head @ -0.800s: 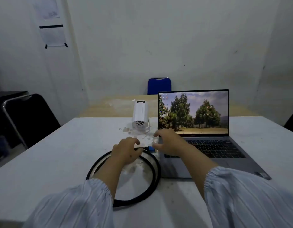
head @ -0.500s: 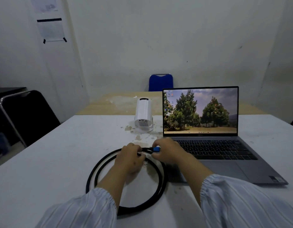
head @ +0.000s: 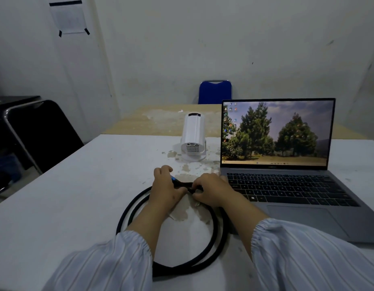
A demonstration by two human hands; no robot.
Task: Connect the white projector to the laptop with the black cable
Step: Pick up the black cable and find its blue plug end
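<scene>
Both hands, left hand [head: 166, 189] and right hand [head: 211, 191], pinched on the coiled, round black cable [head: 218, 236], smooth white table [head: 66, 196] beneath.

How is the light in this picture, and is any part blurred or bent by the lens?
Head view: the room is dim, the laptop screen the brightest area; the hands and black cable look soft; the wide lens bows the wall corners and the table edges.
</scene>
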